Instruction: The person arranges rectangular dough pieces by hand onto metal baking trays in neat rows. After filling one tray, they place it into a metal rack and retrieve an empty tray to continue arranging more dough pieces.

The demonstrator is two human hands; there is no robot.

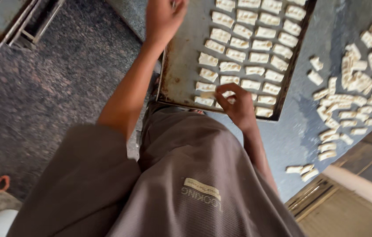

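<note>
Risk first: metal baking tray [181, 66] at centre top of frame, near edge seemingly reaching past the bench [300, 127] edge toward the body; a lean or knock there likely to tip it and slide the rows. Second risk: dough pieces [249, 57] packed close in rows, gaps narrow; a careless push at lower centre likely to shove neighbours together or deform soft edges. Third: loose heap of cut dough [353, 87] at right of frame, scattered near the bench's lower edge; stray pieces [302, 170] at lower right close to dropping off.

Right hand [238, 107] at lower centre, on the tray's nearest row. Fingers [223, 102] curled, tips pressed together in a pinch on one small dough piece [226, 95], pale, partly hidden beneath them; piece touching the tray surface or just above it, cannot tell which.

Left hand [164, 17] at top centre, over the tray's far left edge. Fingers bent inward, top cut off by the frame; whether gripping the rim or holding anything, cannot tell.
</note>
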